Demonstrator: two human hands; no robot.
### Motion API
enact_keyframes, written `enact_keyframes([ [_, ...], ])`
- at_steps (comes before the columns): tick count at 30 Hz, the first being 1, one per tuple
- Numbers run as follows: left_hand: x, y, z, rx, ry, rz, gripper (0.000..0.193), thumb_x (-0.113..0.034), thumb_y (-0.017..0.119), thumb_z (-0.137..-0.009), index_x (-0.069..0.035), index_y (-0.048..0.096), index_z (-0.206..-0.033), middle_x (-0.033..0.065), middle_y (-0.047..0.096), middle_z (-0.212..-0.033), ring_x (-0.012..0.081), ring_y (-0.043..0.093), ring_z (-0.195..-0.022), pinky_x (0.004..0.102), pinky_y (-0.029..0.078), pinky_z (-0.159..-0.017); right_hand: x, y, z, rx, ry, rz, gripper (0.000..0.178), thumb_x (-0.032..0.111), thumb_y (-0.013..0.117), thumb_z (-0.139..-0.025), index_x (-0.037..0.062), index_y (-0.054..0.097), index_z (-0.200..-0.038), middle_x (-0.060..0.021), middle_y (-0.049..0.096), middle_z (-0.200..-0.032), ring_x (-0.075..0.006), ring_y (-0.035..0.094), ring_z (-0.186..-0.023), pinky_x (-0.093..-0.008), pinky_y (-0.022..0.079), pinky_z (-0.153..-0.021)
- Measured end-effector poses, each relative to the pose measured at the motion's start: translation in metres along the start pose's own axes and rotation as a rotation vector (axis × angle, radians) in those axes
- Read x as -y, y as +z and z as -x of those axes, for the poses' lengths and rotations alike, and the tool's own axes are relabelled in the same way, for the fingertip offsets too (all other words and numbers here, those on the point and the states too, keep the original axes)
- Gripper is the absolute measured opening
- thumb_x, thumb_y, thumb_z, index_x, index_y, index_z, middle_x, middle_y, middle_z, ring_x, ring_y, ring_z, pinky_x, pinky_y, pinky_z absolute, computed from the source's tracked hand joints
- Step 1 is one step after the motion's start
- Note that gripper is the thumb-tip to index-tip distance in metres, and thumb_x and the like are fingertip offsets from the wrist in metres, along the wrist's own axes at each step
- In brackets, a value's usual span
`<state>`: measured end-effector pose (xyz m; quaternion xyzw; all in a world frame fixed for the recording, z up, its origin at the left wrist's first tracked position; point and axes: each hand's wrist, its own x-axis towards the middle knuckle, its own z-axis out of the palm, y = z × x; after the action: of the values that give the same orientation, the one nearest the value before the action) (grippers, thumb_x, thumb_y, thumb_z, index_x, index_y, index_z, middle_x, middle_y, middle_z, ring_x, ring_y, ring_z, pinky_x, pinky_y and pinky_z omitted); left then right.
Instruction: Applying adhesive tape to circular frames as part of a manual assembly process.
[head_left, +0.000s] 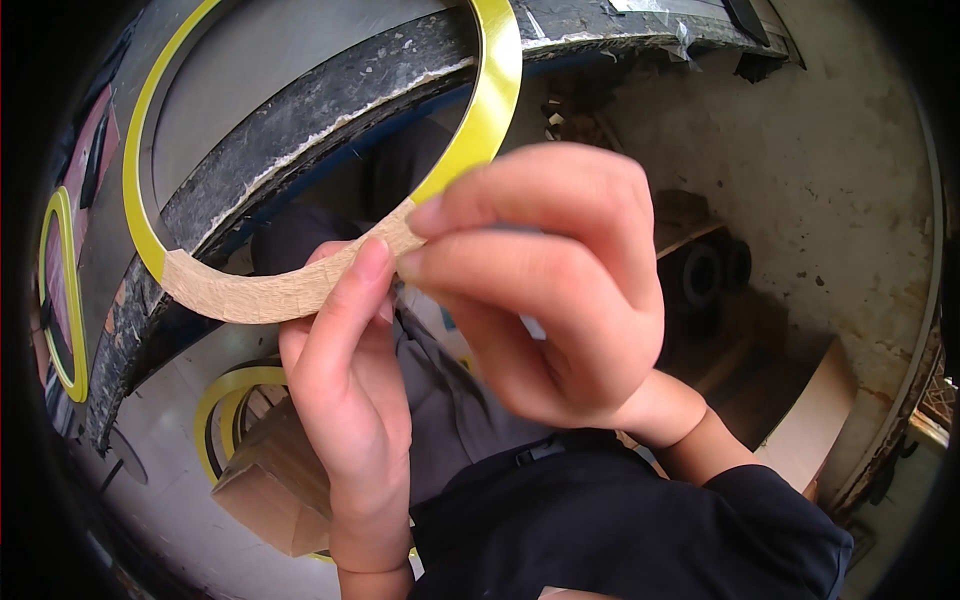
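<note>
A large flat yellow ring (503,90) is held up in front of me, tilted over the table edge. Along its lower stretch runs a tan, wrinkled, paper-like strip (235,298), bent to the ring's curve. My left hand (350,370) grips this lower part, thumb on the front face and fingers behind. My right hand (565,280) is closed, thumb and fingertips pinching at the right end of the tan strip, where it meets the yellow. Whether those fingertips hold a loose end is hidden.
A worn dark table edge (330,120) curves across behind the ring. Another yellow ring (78,300) stands at the far left. Below my left hand is a cardboard box (275,480) with yellow rings (207,410) beside it. At right are an open cardboard box (810,410) and dark rolls (702,272).
</note>
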<state>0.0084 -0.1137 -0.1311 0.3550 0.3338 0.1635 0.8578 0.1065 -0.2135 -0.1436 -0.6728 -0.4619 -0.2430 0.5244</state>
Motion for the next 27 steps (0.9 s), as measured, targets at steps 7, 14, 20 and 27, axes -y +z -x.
enact_keyframes([
  [7,-0.002,0.002,-0.001,-0.053,-0.058,0.042,0.014,-0.014,0.064,-0.098,-0.001,0.066,-0.102,0.0007,0.061,-0.098,0.0074,0.052,-0.092,0.0238,0.038,-0.084,-0.006,0.008,-0.010,0.021,0.020,0.035,0.026,0.000,0.072,-0.064,0.0076,0.062,-0.086,-0.0050,0.063,-0.099,-0.0269,0.056,-0.089,-0.0347,0.044,-0.074],
  [14,-0.001,-0.005,-0.003,0.048,0.020,-0.008,0.019,-0.022,0.065,-0.100,-0.003,0.065,-0.099,-0.0021,0.055,-0.091,0.0066,0.044,-0.084,0.0243,0.036,-0.080,-0.008,0.011,-0.011,0.053,0.077,-0.003,0.021,-0.003,0.070,-0.069,0.0059,0.062,-0.086,-0.0067,0.063,-0.097,-0.0268,0.057,-0.085,-0.0365,0.047,-0.073],
  [20,-0.001,-0.007,-0.006,0.107,0.017,-0.024,0.021,-0.024,0.063,-0.102,-0.004,0.065,-0.099,-0.0029,0.055,-0.090,0.0060,0.045,-0.085,0.0239,0.036,-0.081,-0.011,0.010,-0.014,0.097,0.041,0.053,0.018,-0.001,0.072,-0.072,0.0054,0.061,-0.084,-0.0072,0.061,-0.094,-0.0268,0.059,-0.082,-0.0367,0.045,-0.071],
  [27,0.000,-0.011,-0.008,0.152,0.054,-0.050,0.022,-0.024,0.063,-0.103,-0.002,0.065,-0.101,-0.0033,0.056,-0.092,0.0049,0.046,-0.085,0.0237,0.036,-0.082,-0.007,0.011,-0.010,0.115,0.076,0.049,0.019,-0.001,0.072,-0.072,0.0061,0.061,-0.085,-0.0068,0.061,-0.094,-0.0259,0.060,-0.083,-0.0371,0.044,-0.071],
])
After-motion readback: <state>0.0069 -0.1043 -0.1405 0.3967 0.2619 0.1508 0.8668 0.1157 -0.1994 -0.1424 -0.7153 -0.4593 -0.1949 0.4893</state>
